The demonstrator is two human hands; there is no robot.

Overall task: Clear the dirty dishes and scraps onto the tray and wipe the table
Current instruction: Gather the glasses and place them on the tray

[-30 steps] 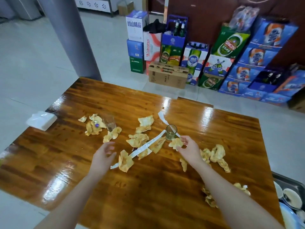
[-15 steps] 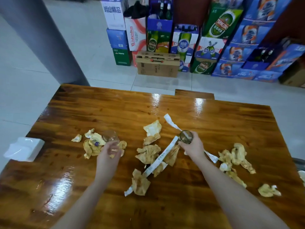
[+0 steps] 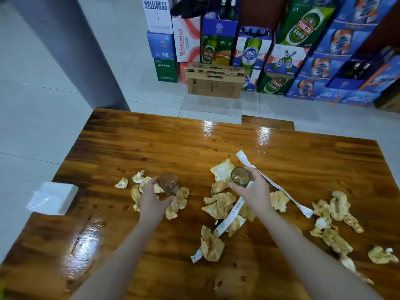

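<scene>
Near the middle of the counter (image 3: 164, 137), the left hand (image 3: 152, 199) curls round a brownish glass (image 3: 168, 185) among soiled scraps (image 3: 219, 205) — the right hand (image 3: 256, 189) grips a greenish glass (image 3: 239, 177), mouth tipped toward the person. Each glass lies just beyond its own palm; no tray is in view.

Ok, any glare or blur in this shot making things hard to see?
Head view: glare streaks on the glossy brown wooden table, far edge and near left; wide-angle distortion tilts the grey pillar; the small clear glass in the left hand looks blurred.
</scene>
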